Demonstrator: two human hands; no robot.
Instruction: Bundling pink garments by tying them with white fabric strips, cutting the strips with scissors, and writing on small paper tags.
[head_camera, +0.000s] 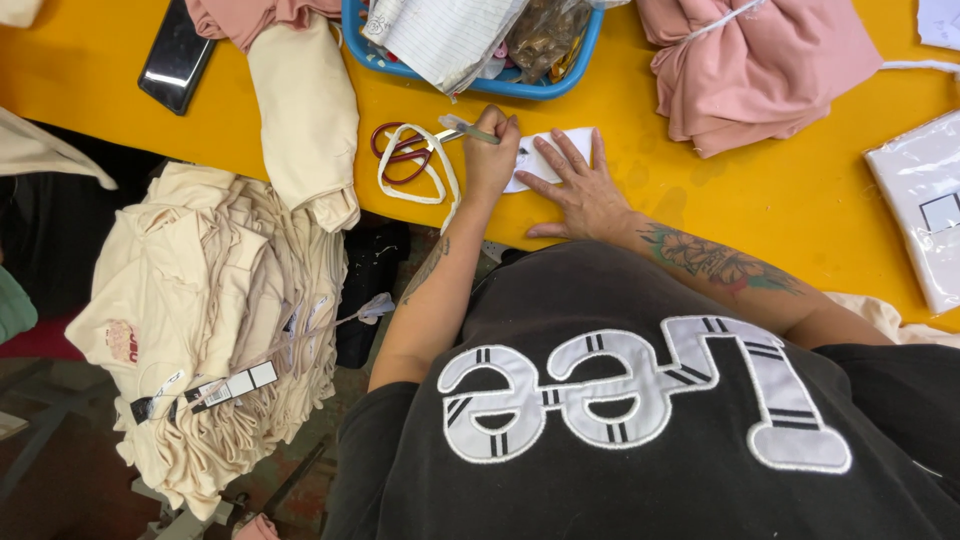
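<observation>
A black shirt (640, 420) with large white appliqué shapes is filling the near edge of the view. To its left, below the worktop (800, 200), a tall stack of cream garments (210, 330) is sitting with tags hanging from it.

Two bare forearms are reaching from the shirt up onto the yellow worktop. The left hand (490, 155) is curled in a closed grip around a pen (468, 131), its tip pointing toward a small white paper (545, 157) lying near the worktop's front edge. The right hand (583, 192), its forearm tattooed, is lying flat with fingers spread, pressing on the paper's right part and gripping nothing.

Just left of the left hand, red-handled scissors (400, 152) are lying on the worktop with a loop of white cord (425, 175) draped over them. A folded cream garment (305, 115) is hanging over the front edge further left.

Beyond the hands, a blue basket (560, 85) is holding lined paper and clear bags. A dark phone (175, 55) is resting at the far left, pink folded fabric (760, 70) at the far right, and a clear-bagged white pack (920, 215) is lying by the right edge.
</observation>
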